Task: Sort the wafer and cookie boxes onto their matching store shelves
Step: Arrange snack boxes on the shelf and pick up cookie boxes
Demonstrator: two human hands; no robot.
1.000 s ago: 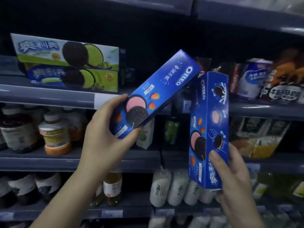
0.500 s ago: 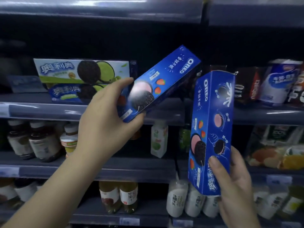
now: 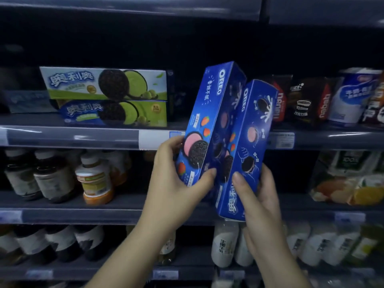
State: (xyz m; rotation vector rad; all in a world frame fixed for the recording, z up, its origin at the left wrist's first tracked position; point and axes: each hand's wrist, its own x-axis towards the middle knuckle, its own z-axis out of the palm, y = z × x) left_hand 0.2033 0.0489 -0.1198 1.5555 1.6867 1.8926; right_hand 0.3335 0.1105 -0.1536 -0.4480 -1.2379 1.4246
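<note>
Two blue strawberry Oreo boxes stand nearly upright side by side in front of the shelves, touching along their long sides. My left hand (image 3: 172, 183) grips the lower end of the left Oreo box (image 3: 207, 113). My right hand (image 3: 259, 196) grips the lower end of the right Oreo box (image 3: 249, 146). Two green matcha Oreo boxes (image 3: 108, 96) lie stacked flat on the shelf (image 3: 72, 136) at the left, level with the tops of the held boxes.
Dark wafer packs (image 3: 307, 100) and a white-blue pack (image 3: 353, 94) fill the same shelf at the right. The shelf below holds jars (image 3: 95, 177) and bagged fruit snacks (image 3: 349, 181). White bottles (image 3: 224, 244) stand on the lowest shelf. A dark gap lies behind the held boxes.
My left hand swung its box from a rightward tilt to nearly upright and moved right, so it now rests against the box in my right hand. The view shifted right.
</note>
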